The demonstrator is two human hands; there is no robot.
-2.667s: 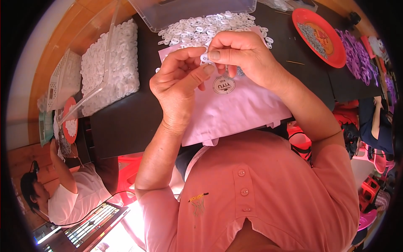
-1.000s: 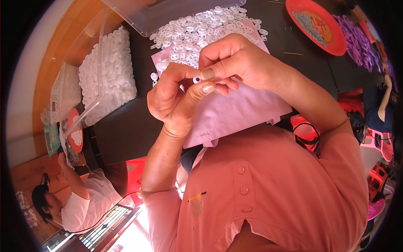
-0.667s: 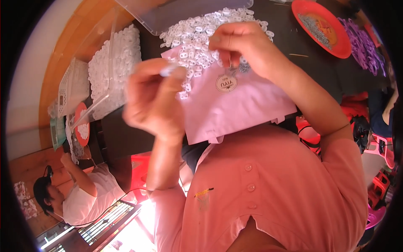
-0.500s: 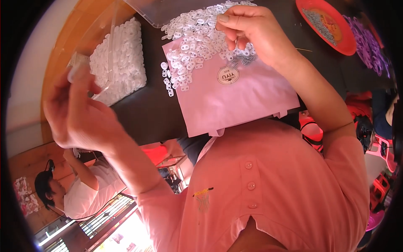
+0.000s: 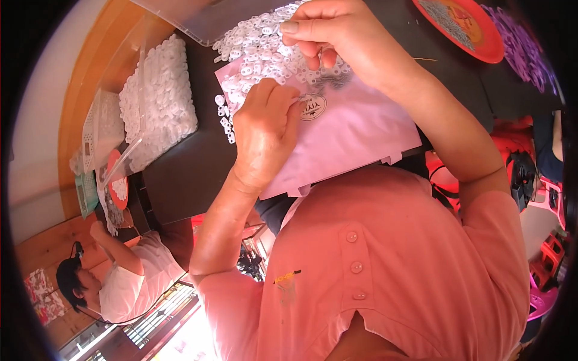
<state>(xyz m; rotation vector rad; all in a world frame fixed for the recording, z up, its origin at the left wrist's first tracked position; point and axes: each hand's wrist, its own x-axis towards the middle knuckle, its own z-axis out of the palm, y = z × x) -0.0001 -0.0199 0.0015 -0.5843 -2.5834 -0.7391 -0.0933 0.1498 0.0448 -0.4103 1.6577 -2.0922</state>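
Small white plastic pieces with holes (image 5: 256, 39) are heaped across the far end of a pink fabric bag (image 5: 355, 132) lying in front of me. My left hand (image 5: 265, 129) is over the bag's left part, at the near edge of the heap. Its fingers curl down and their tips are hidden, so what they hold does not show. My right hand (image 5: 337, 36) hovers at the heap's right side, thumb and index finger pressed together; anything between them is too small to make out. Beneath it lie small grey metal pieces (image 5: 337, 80) on the bag.
A clear plastic box (image 5: 141, 129) full of white pieces (image 5: 162, 102) stands at the left. On the dark table (image 5: 174, 186), a red plate (image 5: 490, 51) of grey metal bits and a purple bundle (image 5: 524, 54) sit far right. Another person (image 5: 129, 283) sits at lower left.
My left hand has swung right from beside the clear box to the heap on the bag. My right hand stays pinched at the heap. The whole view has shifted slightly.
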